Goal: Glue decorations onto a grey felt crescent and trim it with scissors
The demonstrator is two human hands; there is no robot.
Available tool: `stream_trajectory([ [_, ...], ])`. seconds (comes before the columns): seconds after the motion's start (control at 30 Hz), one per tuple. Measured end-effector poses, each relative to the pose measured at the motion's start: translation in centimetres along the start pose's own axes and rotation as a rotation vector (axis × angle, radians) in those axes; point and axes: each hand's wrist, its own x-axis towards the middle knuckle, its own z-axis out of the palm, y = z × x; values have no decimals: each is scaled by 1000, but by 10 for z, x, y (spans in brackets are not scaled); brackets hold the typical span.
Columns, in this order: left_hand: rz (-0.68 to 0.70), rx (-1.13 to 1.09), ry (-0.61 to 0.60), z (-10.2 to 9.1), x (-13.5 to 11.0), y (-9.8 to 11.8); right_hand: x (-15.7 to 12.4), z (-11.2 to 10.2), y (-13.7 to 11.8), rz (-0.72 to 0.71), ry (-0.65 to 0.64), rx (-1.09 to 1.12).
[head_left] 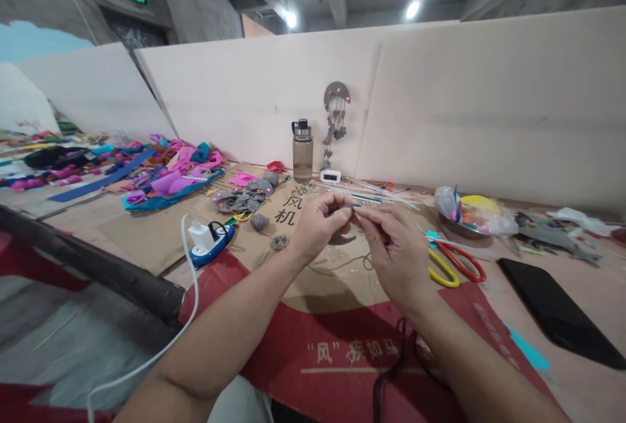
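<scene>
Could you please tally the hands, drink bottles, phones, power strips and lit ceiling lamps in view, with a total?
Hands: 2, the left hand and the right hand
Drink bottle: 1
Black phone: 1
Blue power strip: 1
Lit ceiling lamps: 2
Total: 7

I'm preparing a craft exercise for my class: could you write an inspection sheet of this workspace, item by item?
Surface: tan-and-red cardboard on a pinkish table.
Work things: grey felt-like pieces, grey yarn ball, scissors with red and yellow handles.
Clutter: black phone at right, bright fabric heap at left, bowl holding a plastic bag.
Grips: left grip and right grip meet, apparently pinching a small dark item, too small to identify.
Cables: white cable runs from the blue power strip past the table edge; dark cord, kind unclear, near the right forearm.
Surroundings: white boards behind, grey crescent against them; ceiling lights lit.
</scene>
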Motion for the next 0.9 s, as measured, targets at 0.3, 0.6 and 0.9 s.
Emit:
stream_trajectory([
  [0.3, -109, -194, 19, 2, 0, 5, -1, -1, 4, -132, -8, -89],
  [0.6, -190, -318, -47, -3, 3, 3, 4, -6, 2, -5, -31, -3],
  [0.9, -192, -210, -62, -6, 4, 3, 9, -13, 7, 245, -85, 58],
])
